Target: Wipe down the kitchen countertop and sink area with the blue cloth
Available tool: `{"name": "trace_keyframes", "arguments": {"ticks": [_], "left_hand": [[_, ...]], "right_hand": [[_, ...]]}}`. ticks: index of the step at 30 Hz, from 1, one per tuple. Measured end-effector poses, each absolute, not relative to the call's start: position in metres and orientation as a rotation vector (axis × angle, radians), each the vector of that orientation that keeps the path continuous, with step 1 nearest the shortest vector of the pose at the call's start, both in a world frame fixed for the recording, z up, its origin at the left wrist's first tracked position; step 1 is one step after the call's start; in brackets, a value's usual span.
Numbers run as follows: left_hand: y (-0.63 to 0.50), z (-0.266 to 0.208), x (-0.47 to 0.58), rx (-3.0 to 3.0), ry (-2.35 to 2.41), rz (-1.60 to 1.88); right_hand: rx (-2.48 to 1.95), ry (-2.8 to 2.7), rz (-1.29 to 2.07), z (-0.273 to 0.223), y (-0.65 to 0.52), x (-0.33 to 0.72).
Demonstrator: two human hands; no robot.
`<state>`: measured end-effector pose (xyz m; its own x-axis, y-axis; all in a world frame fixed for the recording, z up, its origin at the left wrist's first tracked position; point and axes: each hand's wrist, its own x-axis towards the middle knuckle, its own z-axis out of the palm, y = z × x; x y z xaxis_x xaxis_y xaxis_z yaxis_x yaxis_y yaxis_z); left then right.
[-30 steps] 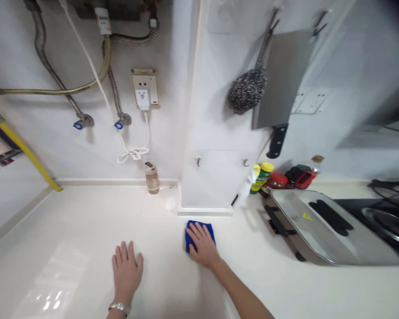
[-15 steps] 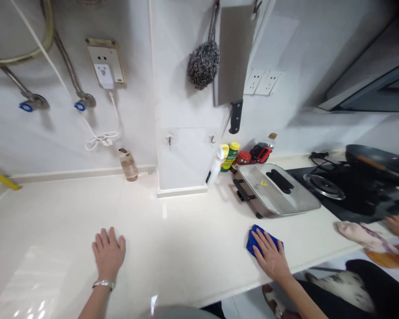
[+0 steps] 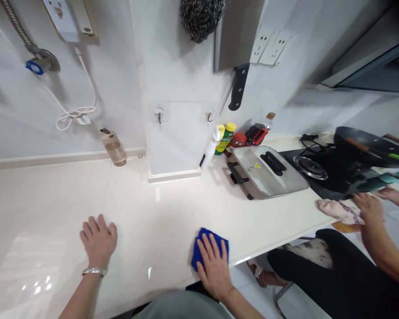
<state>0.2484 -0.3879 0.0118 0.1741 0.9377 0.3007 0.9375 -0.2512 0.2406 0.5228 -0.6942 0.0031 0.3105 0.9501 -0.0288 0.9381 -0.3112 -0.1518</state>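
My right hand (image 3: 216,268) grips a blue cleaning cloth (image 3: 197,256), holding it pressed against the white countertop (image 3: 146,248) near the front edge. Its fingers are stretched over the folded fabric. To the left, my left hand (image 3: 99,241) rests flat on the counter with fingers spread and nothing in it; a silver bracelet (image 3: 95,271) circles that wrist. Beyond the cloth, to the right, stands a rectangular electric pan (image 3: 262,188) with a glass lid and black handles, apart from both hands.
A pinkish-brown bottle (image 3: 115,148) stands against the back wall. Seasoning jars (image 3: 234,144) cluster behind the pan. A cleaver (image 3: 239,88) and a steel scrubber (image 3: 201,17) hang on the pillar. At right are a wok (image 3: 359,137) and a seated person's hands (image 3: 369,208) by a pale cloth.
My right hand has slid the blue cloth left along the counter, away from below the pan. My left hand stays flat on the counter. The view has shifted closer and downward.
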Motion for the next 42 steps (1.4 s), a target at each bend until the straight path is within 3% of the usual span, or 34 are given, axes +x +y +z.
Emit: {"name": "trace_keyframes", "arguments": {"ticks": [6, 13, 22, 26, 29, 36, 42], "left_hand": [[-0.389, 0.009, 0.248, 2.394, 1.908, 0.670], [-0.389, 0.006, 0.248, 2.388, 1.914, 0.655], [-0.390, -0.006, 0.240, 2.352, 1.956, 0.578], [-0.390, -0.010, 0.240, 2.347, 1.963, 0.583], [-0.390, -0.011, 0.241, 2.345, 1.964, 0.568], [-0.394, -0.010, 0.243, 2.378, 1.973, 0.524], [-0.391, -0.008, 0.238, 2.343, 1.958, 0.256]], "right_hand": [[-2.182, -1.965, 0.476, 0.024, -0.642, 0.467], [-1.936, -2.132, 0.503, 0.034, -0.617, 0.449], [-2.054, -2.235, 0.013, 0.015, -0.702, 0.547], [-2.133, -2.237, -0.072, 0.015, -0.710, 0.541], [-2.058, -2.318, 0.030, 0.012, -0.690, 0.508], [-1.482, -2.555, 0.639, 0.022, -0.607, 0.401], [-1.101, -2.667, 0.722, 0.030, -0.561, 0.327]]}}
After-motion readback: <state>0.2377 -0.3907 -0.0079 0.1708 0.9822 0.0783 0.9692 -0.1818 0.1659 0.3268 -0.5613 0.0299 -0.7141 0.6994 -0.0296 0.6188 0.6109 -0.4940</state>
